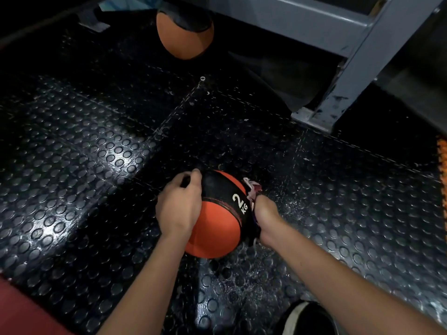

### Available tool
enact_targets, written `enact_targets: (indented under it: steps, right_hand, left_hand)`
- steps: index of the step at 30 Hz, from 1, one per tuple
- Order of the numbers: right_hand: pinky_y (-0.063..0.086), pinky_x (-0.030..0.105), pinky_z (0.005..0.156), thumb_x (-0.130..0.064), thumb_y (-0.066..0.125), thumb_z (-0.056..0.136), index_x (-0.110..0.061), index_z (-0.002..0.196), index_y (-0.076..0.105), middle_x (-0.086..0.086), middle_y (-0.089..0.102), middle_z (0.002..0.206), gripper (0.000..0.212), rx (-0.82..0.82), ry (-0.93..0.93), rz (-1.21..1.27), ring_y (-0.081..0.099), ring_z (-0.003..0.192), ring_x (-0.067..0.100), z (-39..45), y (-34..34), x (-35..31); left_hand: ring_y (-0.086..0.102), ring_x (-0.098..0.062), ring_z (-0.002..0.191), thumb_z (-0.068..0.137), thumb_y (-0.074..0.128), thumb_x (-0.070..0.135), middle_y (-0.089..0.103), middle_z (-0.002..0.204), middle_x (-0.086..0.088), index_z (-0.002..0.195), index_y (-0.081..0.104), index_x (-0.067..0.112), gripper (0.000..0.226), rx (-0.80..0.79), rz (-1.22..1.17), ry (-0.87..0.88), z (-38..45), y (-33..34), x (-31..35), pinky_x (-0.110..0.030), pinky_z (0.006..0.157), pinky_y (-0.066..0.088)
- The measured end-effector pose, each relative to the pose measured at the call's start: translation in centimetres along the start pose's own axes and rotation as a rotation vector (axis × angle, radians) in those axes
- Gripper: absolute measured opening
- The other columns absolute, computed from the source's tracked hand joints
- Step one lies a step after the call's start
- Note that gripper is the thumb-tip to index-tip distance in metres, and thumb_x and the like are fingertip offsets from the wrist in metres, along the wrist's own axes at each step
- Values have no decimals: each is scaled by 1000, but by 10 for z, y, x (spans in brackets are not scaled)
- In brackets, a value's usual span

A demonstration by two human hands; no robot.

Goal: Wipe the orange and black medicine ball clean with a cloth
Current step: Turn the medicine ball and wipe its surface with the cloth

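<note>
The ball [215, 213] sits on the floor [96, 165] at 6 o'clock. The left hand [177, 204] cups its 9 o'clock side, fingers curled; the right hand [264, 211] pinches the cloth [251, 189] against its 3 o'clock side.

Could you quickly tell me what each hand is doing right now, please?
Left hand: fingers curled over the orange and black 2 kg medicine ball, steadying it.
Right hand: presses a pinkish cloth against the ball's side.

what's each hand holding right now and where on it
The left hand grips the medicine ball on its left side; the right hand presses a bunched cloth against its right side.
</note>
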State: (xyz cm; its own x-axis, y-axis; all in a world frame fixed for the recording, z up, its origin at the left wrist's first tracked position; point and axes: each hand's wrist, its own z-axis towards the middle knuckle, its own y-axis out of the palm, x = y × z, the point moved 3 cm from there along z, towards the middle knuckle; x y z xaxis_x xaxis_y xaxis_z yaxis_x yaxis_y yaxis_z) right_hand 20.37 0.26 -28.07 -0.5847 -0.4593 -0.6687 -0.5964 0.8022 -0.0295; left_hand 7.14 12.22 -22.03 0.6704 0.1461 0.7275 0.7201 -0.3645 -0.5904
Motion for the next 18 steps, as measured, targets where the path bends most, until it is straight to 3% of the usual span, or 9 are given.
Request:
enact_targets:
  steps: [3, 6, 9, 11, 13, 15, 16, 18]
  right_hand:
    - [52, 18, 60, -39, 44, 107, -25, 108, 71, -3, 68, 70, 30, -47, -381, -99, 64, 57, 5, -18, 12, -17]
    - [56, 24, 76, -71, 47, 95, -41, 127, 62, -7, 74, 97, 46, -119, -614, -396, 71, 82, 7, -23, 18, -21]
    - [52, 15, 61, -61, 49, 98, -37, 127, 63, -6, 71, 75, 40, -157, -538, -323, 67, 70, 8, -16, 13, -20]
    - [54, 18, 64, -55, 48, 101, -40, 116, 66, 7, 76, 95, 27, -151, -475, -249, 72, 78, 18, -11, 10, -22]
    - [57, 25, 73, -54, 47, 103, -37, 111, 70, 15, 72, 112, 30, -141, -401, -211, 70, 97, 30, -9, 13, -22]
    - [55, 33, 91, -56, 44, 104, -31, 114, 71, 5, 72, 110, 38, -103, -327, -129, 69, 104, 24, -6, 12, -18]
    - [52, 37, 98, -56, 43, 104, -29, 112, 69, -9, 73, 104, 38, -74, -304, -93, 68, 102, 15, -7, 12, -15]
    - [52, 37, 90, -54, 41, 105, -29, 93, 69, -22, 72, 75, 40, -40, -303, -58, 68, 83, 6, -8, 10, -4]
  left_hand:
    - [59, -35, 122, 104, 45, 53, 70, 130, -11, 127, 70, 31, 41, -3, -2, -4, 3, 1, -1, -35, 88, 38]
    - [58, -35, 123, 104, 43, 53, 69, 131, -11, 129, 69, 30, 42, -5, 0, -34, 3, -1, -2, -35, 88, 36]
    - [59, -25, 119, 102, 48, 57, 70, 123, 4, 127, 70, 36, 39, -58, -100, -54, 5, -1, -11, -32, 91, 37]
    - [62, -15, 117, 93, 60, 61, 71, 114, 17, 113, 75, 40, 33, -58, -339, -131, 4, -6, -22, -32, 103, 43]
    - [62, -21, 118, 92, 63, 63, 73, 117, 10, 112, 73, 35, 36, 30, -446, -238, 0, -12, -44, -34, 105, 44]
    - [61, -32, 121, 86, 54, 82, 68, 128, -5, 130, 63, 31, 68, -27, -430, -411, -10, -6, -63, -46, 105, 47]
    - [64, -34, 116, 80, 48, 91, 68, 126, -7, 129, 62, 30, 80, -123, -495, -519, -17, 1, -67, -53, 102, 49]
    - [70, -35, 104, 73, 45, 98, 73, 117, -7, 122, 66, 32, 84, -249, -660, -608, -24, 9, -59, -56, 86, 57]
